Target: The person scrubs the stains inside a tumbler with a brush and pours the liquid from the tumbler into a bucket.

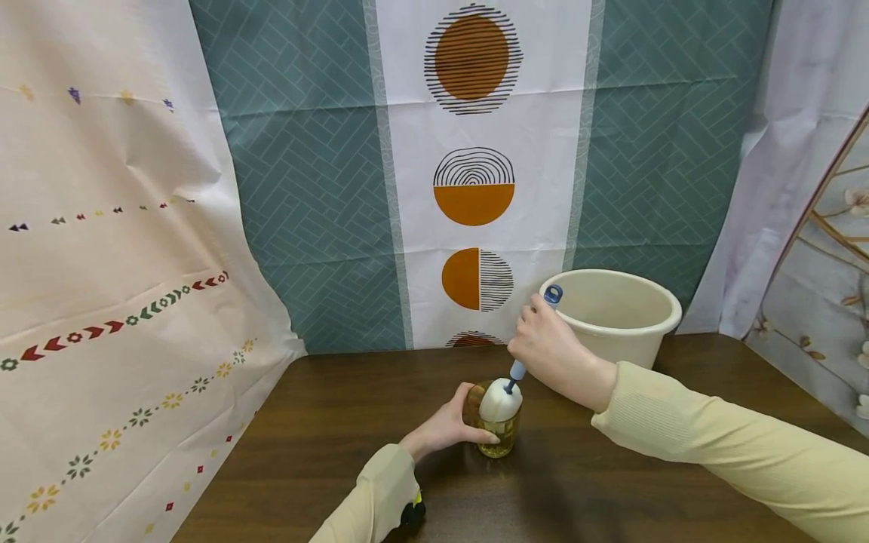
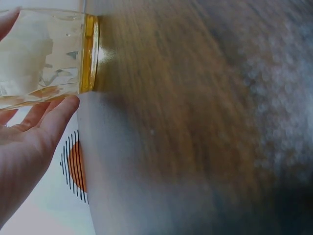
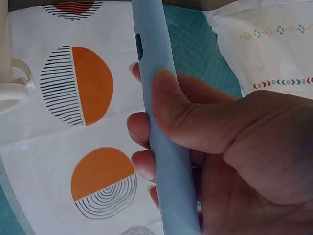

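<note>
An amber glass (image 1: 498, 443) stands on the wooden table, its faceted side showing in the left wrist view. My left hand (image 1: 448, 427) grips it from the left, thumb and fingers round its wall. In my right hand (image 1: 555, 348) is the blue handle (image 3: 168, 132) of a cup brush, with fingers and thumb wrapped round it. The brush's white sponge head (image 1: 501, 401) sits partly inside the glass, its upper part above the rim. The handle leans up to the right and ends in a loop (image 1: 553, 293).
A cream basin (image 1: 614, 332) stands at the back right of the table (image 1: 353, 407), behind my right forearm. Patterned cloths hang behind the table and along both sides. A small dark object (image 1: 413, 513) shows beside my left sleeve.
</note>
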A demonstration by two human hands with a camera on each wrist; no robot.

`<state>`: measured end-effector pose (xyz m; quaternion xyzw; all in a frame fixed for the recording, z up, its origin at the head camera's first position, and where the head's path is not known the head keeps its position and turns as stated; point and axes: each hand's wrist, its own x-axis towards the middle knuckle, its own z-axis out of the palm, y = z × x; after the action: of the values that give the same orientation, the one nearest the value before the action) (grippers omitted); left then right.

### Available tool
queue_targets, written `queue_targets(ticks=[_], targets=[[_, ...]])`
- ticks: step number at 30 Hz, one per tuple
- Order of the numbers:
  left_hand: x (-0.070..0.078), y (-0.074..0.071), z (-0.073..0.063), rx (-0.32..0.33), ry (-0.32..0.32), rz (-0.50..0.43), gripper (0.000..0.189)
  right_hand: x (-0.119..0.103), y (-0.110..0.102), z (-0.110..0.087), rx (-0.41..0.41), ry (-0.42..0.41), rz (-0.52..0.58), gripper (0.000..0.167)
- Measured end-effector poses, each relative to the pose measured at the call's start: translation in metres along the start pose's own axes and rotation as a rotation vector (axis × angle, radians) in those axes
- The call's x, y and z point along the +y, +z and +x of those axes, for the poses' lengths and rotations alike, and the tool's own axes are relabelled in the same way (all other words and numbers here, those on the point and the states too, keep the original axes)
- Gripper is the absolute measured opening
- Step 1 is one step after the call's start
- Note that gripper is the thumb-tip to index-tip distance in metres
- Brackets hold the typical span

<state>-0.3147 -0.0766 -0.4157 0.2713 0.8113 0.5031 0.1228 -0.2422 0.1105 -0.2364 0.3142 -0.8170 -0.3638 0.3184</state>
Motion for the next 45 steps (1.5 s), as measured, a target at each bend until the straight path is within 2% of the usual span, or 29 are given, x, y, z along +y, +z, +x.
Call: queue_targets(ticks=[14,28,38,45], targets=[[0.001,0.001,-0.001,0.006,0.0,0.003,0.07,0.005,-0.002,0.002,0.019,-0.019,0.009,0.017],[0.0,0.0,-0.002,0.013,-0.011,0.004,0.07,0.01,-0.002,0.002,0.061,-0.028,0.033,0.024],[0.001,0.0,-0.001,0.006,-0.026,0.007,0.071,0.021,0.001,0.0,0.019,-0.052,0.088,0.02],[0.001,-0.001,0.0,-0.002,-0.033,0.013,0.073,0.023,0.004,-0.001,0.051,-0.077,0.082,0.022]])
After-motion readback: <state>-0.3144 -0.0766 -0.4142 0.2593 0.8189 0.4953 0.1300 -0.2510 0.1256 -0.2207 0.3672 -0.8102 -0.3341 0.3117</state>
